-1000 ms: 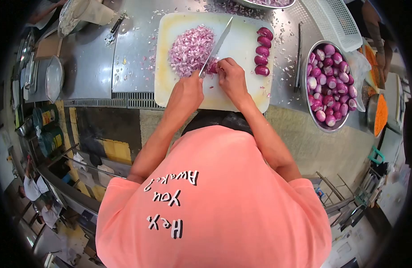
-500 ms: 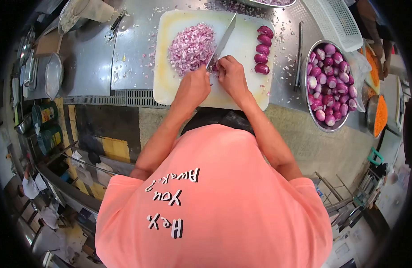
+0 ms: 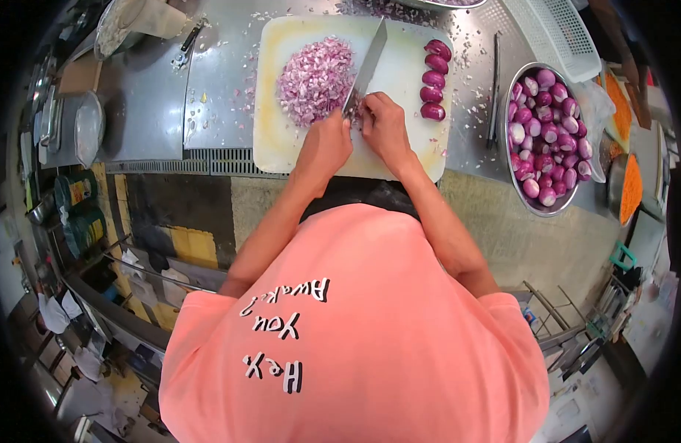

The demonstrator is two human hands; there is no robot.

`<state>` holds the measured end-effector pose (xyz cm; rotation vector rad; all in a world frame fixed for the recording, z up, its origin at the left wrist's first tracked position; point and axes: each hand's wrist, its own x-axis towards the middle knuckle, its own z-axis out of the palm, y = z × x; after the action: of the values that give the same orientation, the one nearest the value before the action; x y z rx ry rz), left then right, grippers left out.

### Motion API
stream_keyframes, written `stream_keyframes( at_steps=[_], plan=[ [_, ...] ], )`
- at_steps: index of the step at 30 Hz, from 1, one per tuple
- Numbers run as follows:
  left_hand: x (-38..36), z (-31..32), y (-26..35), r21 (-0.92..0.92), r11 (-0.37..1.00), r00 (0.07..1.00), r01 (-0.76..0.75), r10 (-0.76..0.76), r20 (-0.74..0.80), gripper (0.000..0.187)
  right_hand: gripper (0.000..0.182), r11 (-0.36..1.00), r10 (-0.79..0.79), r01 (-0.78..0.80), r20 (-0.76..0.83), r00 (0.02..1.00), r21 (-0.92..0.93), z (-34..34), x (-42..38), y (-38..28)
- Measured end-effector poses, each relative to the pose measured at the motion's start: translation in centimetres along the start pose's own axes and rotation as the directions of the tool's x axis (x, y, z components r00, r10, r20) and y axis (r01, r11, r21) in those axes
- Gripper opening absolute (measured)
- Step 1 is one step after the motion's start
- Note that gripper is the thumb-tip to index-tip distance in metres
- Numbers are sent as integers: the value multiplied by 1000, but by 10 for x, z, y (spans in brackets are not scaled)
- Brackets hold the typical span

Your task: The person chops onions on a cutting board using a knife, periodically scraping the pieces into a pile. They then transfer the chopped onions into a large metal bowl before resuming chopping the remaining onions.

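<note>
Steel counter (image 3: pixel 152 111) underneath, cream cutting board (image 3: pixel 281 140) on top. Left hand (image 3: pixel 327 144) clamped round the knife (image 3: pixel 366 66), blade tip pointing away across the board. Right hand (image 3: pixel 382 125) curled, fingertips pinning a shallot piece (image 3: pixel 355 112) right against the blade. Chopped pile (image 3: pixel 316 70) just left of the knife, peeled halves (image 3: pixel 433 70) lined up right, bowl of shallots (image 3: pixel 547 133) beyond.
</note>
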<state>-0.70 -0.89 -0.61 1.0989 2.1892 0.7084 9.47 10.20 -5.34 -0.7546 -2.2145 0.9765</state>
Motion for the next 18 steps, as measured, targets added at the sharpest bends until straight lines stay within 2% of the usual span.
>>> stream_keyframes(
  at_steps=[2,4,6,10,12,15,18],
  plan=[
    [8,-12,7,-4,998,998,-63,62,-28,22,14,1000,-5,5,13,1000,-4,-2,2,2],
    [-4,-23,9,36,997,997,-62,63,-38,21,15,1000,-2,2,23,1000,-2,-4,3,3],
    [-6,-23,5,83,994,997,-64,68,-37,20,15,988,-139,138,-4,990,-72,-8,4,4],
    [-5,-24,4,62,997,998,-36,38,-41,19,15,984,-110,124,109,988,-128,-11,6,1],
    [-12,-29,8,62,997,998,-49,51,-36,18,15,979,-32,62,150,988,-195,-10,3,-1],
    [-17,-22,7,37,999,1000,-9,10,-16,18,14,990,10,8,123,992,-142,-7,-1,-1],
    [-9,-15,6,13,999,999,-40,41,-22,18,12,993,34,-20,116,993,-117,-6,-1,-2]
  ],
)
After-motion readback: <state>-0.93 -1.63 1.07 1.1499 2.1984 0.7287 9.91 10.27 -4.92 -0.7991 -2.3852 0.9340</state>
